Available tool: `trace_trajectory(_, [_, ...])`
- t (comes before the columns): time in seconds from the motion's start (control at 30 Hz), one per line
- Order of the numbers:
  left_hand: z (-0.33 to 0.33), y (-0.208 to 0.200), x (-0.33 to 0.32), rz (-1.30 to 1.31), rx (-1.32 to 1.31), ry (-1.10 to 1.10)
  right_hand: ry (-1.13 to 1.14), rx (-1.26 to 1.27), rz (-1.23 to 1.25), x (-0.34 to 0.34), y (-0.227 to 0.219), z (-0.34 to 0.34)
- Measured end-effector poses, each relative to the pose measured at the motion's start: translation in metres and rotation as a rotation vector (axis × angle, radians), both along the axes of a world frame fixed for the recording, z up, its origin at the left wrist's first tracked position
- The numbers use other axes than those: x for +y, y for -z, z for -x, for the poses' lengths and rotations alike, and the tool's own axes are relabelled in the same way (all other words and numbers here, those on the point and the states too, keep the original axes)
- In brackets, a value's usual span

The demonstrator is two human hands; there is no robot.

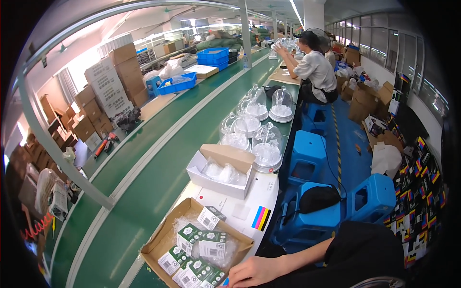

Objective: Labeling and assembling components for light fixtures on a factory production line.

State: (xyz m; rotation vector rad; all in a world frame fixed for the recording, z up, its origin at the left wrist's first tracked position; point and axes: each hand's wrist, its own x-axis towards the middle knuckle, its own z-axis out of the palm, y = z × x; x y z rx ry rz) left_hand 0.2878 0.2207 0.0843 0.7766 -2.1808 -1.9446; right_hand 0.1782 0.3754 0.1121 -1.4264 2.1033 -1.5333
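My right hand is at the lower edge, beside the near right corner of an open cardboard box. Its fingers are bent together at a small bit of blue and pink, and the frame's edge cuts off what they hold. Several small green and white cartons lie in the cardboard box on crumpled clear plastic. Just beyond stands an open white box holding clear bagged pieces. Both rest on a white printed sheet or carton with coloured stripes. My left hand is out of view.
Several clear domes on white bases stand farther along the green conveyor table. Blue stools line its right side, one with a black cloth. A co-worker sits farther up. Blue bins and stacked cartons stand across.
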Motion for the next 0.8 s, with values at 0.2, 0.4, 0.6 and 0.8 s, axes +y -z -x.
trace_trajectory(0.2, [-0.01,0.017,-0.009,0.078,0.056,-0.033,-0.042,-0.128,0.015,-0.001,0.0,0.007])
trace_trajectory(0.4, [0.008,-0.001,-0.036,0.324,0.415,-0.162,0.121,-0.165,-0.005,0.006,-0.012,0.012])
trace_trajectory(0.6, [0.02,0.011,-0.062,0.52,0.231,-0.167,0.246,-0.561,0.079,0.009,-0.003,0.03])
trace_trajectory(0.8, [0.028,0.013,-0.057,0.714,0.1,-0.022,0.372,-0.682,0.301,-0.013,-0.014,0.079])
